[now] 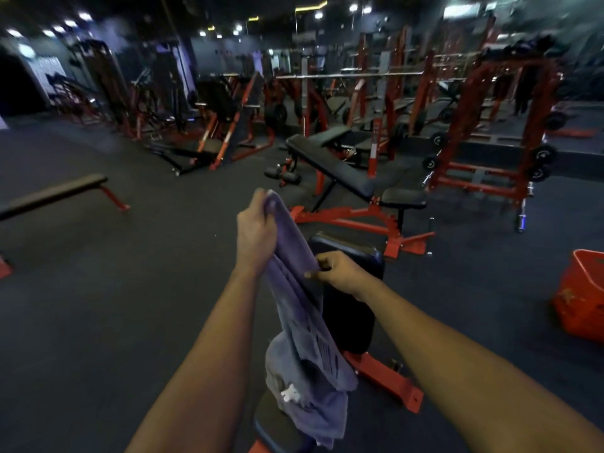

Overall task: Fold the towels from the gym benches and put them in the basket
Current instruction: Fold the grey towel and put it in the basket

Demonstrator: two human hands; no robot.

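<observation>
A purple-grey towel (300,322) hangs lifted above a black padded bench (349,308) right in front of me. My left hand (256,235) grips the towel's top corner, held high. My right hand (340,271) pinches the towel's edge lower down, to the right. The towel's bottom end bunches on the bench seat near me. A red plastic basket (581,295) stands on the floor at the right edge of the view.
A black incline bench on a red frame (346,178) stands just beyond. A flat bench (55,194) sits to the left. Red racks with weight plates (496,125) fill the back and right. Dark rubber floor (130,273) spreads to my left.
</observation>
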